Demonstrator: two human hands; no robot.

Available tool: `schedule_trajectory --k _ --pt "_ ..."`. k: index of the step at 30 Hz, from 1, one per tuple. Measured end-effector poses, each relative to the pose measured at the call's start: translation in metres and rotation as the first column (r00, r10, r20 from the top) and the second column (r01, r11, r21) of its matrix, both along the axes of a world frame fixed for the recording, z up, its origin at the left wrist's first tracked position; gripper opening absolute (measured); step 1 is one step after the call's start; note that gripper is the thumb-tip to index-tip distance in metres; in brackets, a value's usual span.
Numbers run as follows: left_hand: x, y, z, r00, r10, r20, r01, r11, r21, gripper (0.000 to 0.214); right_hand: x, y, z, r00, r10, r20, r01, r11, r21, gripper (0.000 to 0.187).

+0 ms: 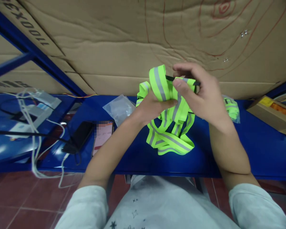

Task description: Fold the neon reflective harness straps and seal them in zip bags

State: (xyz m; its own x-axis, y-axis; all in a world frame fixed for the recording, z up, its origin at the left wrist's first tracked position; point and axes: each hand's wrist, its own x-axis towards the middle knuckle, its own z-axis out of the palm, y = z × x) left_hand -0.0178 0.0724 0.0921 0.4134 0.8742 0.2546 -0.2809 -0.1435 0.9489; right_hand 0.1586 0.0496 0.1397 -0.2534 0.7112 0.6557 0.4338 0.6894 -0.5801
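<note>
A bundle of neon yellow straps with grey reflective stripes [169,133] is held up over the blue table [264,149]. My left hand [150,108] is closed around the folded upper part of the straps. My right hand [200,95] pinches the top of the same bundle beside a thin black strip, thumb pressed on the fabric. The loose loops hang down and rest on the table top.
A clear plastic bag [119,108] lies left of the straps; another bag holding yellow straps [232,108] lies at right. Two phones [102,135] and white cables [38,133] sit at left. A cardboard box [274,114] stands far right. Cardboard sheets [133,41] line the back.
</note>
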Motion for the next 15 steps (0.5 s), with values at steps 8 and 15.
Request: schedule_trajectory --k 8,15 --pt "-0.023 0.003 0.018 0.945 -0.311 -0.102 0.319 0.944 0.078 0.043 0.023 0.009 0.006 0.993 0.056 -0.105 -0.048 0.996 0.077 0.021" --pt "-0.015 -0.011 0.025 0.995 0.096 -0.02 -0.09 0.976 0.199 0.032 -0.001 0.017 -0.007 0.8 0.176 -0.573 -0.261 0.963 -0.068 0.036"
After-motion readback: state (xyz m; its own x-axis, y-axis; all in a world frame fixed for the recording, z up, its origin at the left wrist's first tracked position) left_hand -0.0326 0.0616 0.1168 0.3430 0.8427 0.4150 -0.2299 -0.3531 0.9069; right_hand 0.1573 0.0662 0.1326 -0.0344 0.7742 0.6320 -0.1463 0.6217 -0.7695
